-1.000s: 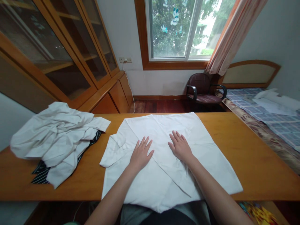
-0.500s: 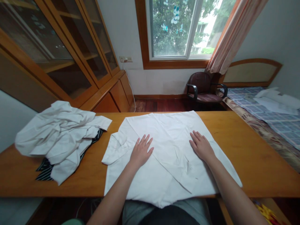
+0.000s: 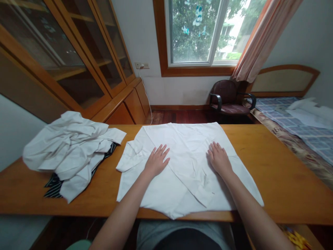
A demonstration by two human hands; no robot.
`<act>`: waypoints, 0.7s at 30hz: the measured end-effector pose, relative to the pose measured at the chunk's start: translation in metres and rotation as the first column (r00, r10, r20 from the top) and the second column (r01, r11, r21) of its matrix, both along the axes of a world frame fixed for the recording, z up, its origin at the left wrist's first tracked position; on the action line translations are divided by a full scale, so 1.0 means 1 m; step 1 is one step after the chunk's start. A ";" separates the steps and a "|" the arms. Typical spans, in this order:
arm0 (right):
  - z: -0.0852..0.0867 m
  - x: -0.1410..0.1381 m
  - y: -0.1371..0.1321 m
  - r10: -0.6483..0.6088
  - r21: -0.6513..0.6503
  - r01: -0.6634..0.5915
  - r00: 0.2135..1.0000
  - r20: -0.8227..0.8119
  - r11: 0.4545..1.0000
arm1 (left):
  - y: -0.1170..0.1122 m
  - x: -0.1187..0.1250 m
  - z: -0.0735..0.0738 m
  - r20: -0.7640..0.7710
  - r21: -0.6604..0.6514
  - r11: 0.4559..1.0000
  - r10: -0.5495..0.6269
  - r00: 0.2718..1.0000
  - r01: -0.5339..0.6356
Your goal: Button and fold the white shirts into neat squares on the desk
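Shifted rightward since a second ago, your right hand [image 3: 220, 159] lies flat like your left hand [image 3: 156, 160], both loosely spread, pinching nothing, on the white garment [image 3: 169, 189] at lower centre; stroke evenly outward where it puckers.

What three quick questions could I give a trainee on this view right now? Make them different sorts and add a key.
1. Multiple choice: where does the crumpled white cloth lie, seen from the left hand? A) to its left; B) to its right; C) directly beneath it.
2. True or false: the left hand and the right hand are both over the spread white cloth, fingers extended.
3. Open: what shows from under the crumpled white cloth?

Key: 1. A; 2. True; 3. A dark cloth with pale stripes.
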State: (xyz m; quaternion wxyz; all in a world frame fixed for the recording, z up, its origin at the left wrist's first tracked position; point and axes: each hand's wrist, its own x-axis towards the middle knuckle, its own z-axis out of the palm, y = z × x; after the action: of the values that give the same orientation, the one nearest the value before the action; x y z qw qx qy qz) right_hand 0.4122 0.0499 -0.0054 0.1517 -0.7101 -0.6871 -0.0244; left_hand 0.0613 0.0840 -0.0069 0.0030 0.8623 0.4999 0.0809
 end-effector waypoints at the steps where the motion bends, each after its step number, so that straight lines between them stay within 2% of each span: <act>1: 0.003 -0.015 -0.001 0.045 0.020 -0.044 0.999 -0.022 0.999 | 0.003 -0.001 0.001 -0.005 -0.004 1.000 -0.004 1.000 0.004; 3: 0.008 -0.048 -0.006 0.189 0.028 -0.187 0.980 -0.055 0.982 | 0.009 -0.002 0.002 -0.009 -0.010 1.000 -0.008 1.000 0.008; 6: 0.010 -0.092 -0.020 0.389 -0.009 -0.390 0.919 -0.056 0.921 | 0.014 -0.003 0.003 -0.004 -0.010 1.000 -0.011 1.000 0.011; 9: 0.006 -0.108 -0.034 0.445 -0.048 -0.446 0.895 -0.032 0.894 | 0.016 -0.005 0.004 -0.004 -0.010 1.000 -0.019 1.000 0.019; 11: 0.003 -0.102 -0.040 0.422 -0.059 -0.422 0.906 -0.014 0.904 | 0.017 -0.006 0.004 -0.010 -0.017 1.000 -0.025 1.000 0.025; 15: 0.000 -0.070 -0.045 0.367 -0.059 -0.367 0.930 -0.013 0.928 | 0.017 -0.006 0.005 -0.017 -0.029 0.999 -0.021 1.000 0.020; 21: -0.004 -0.024 -0.053 0.383 0.015 -0.386 0.907 -0.177 0.922 | 0.016 -0.005 0.004 0.009 -0.016 1.000 -0.020 1.000 0.020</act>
State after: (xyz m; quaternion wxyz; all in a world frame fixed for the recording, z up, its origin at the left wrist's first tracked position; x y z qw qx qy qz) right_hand 0.3882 -0.0035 -0.0095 0.2065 -0.5618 -0.7975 0.0762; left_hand 0.0559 0.1001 -0.0024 0.0127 0.8669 0.4918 0.0806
